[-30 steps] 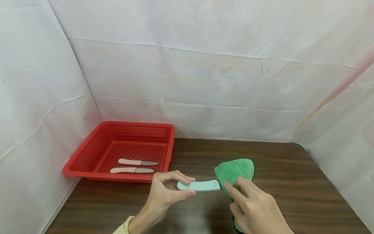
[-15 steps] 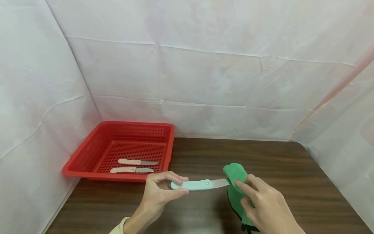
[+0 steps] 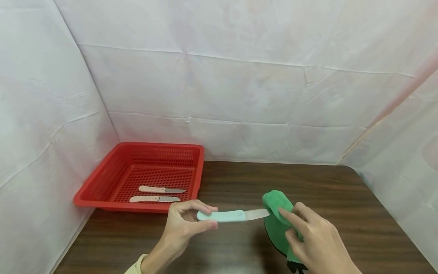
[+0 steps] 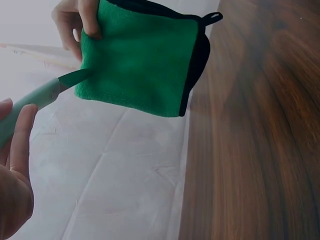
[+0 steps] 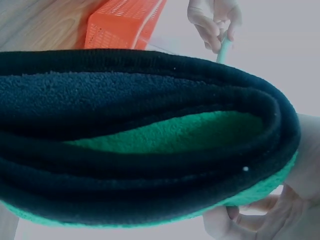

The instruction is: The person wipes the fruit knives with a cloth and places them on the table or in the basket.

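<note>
My left hand (image 3: 181, 224) pinches the end of a mint-green knife handle (image 3: 224, 216) between thumb and fingers, the knife held level above the table. Its bare blade (image 3: 254, 214) points right, and the tip meets the edge of a folded green cloth (image 3: 277, 236). The right hand (image 3: 316, 236) grips that cloth, index finger along its upper fold. In the left wrist view the cloth (image 4: 140, 60) hangs with a black border and a small loop, and the blade tip overlaps its edge. Dark, layered edges of the cloth (image 5: 150, 165) fill the right wrist view.
A red perforated basket (image 3: 130, 207) stands at the left on the dark wood-grain table (image 3: 325, 186). Inside lie a knife with a pale handle (image 3: 152, 189) and another pale-handled knife (image 3: 144, 199). White sheeting (image 3: 239, 91) encloses the back and sides.
The right hand and cloth have slid right along the blade, uncovering nearly all of it. My left hand with the knife has shifted slightly left.
</note>
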Motion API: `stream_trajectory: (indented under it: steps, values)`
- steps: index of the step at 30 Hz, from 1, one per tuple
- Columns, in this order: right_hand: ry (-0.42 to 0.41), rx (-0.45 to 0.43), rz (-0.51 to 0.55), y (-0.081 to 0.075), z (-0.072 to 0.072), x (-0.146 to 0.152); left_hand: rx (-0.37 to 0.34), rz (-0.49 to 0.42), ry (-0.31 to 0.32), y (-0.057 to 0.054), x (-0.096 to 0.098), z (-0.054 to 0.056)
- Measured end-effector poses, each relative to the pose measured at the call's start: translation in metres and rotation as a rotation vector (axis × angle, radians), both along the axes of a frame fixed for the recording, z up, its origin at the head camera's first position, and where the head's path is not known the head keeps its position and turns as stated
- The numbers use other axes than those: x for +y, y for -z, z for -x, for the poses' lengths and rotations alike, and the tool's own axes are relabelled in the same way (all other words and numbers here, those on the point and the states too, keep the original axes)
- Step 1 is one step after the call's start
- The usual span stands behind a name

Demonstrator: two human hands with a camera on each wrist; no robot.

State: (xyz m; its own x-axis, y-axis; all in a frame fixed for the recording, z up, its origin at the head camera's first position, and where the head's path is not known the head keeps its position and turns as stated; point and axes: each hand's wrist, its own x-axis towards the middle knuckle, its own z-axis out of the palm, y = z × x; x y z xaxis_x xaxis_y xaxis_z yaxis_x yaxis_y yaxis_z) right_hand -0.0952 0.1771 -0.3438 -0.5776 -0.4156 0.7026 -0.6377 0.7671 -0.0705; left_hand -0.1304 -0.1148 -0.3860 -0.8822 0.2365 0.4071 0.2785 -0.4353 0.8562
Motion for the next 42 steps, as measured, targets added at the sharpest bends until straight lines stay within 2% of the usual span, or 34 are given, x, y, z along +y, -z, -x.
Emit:
stream_trajectory:
  steps: [13, 22, 28, 32, 35, 42]
  values:
    - [-0.013, 0.118, 0.065, -0.012, 0.001, -0.002, 0.037, 0.044, -0.007, 0.000, 0.000, -0.001]
    - [-0.071, 0.111, 0.069, -0.021, -0.005, -0.016, 0.046, 0.039, -0.002, -0.004, 0.012, -0.001]
    - [-0.083, 0.153, 0.036, -0.018, -0.007, -0.026, 0.048, 0.016, 0.010, -0.008, 0.020, -0.002]
    - [-0.077, 0.118, 0.014, -0.014, -0.009, -0.031, 0.058, -0.017, 0.011, -0.007, 0.023, -0.004]
    - [-0.086, 0.140, 0.006, -0.010, -0.008, -0.033, 0.075, -0.036, 0.003, -0.006, 0.026, -0.005]
    - [-0.074, 0.150, -0.031, -0.005, -0.006, -0.027, 0.070, -0.051, -0.012, -0.005, 0.022, -0.006]
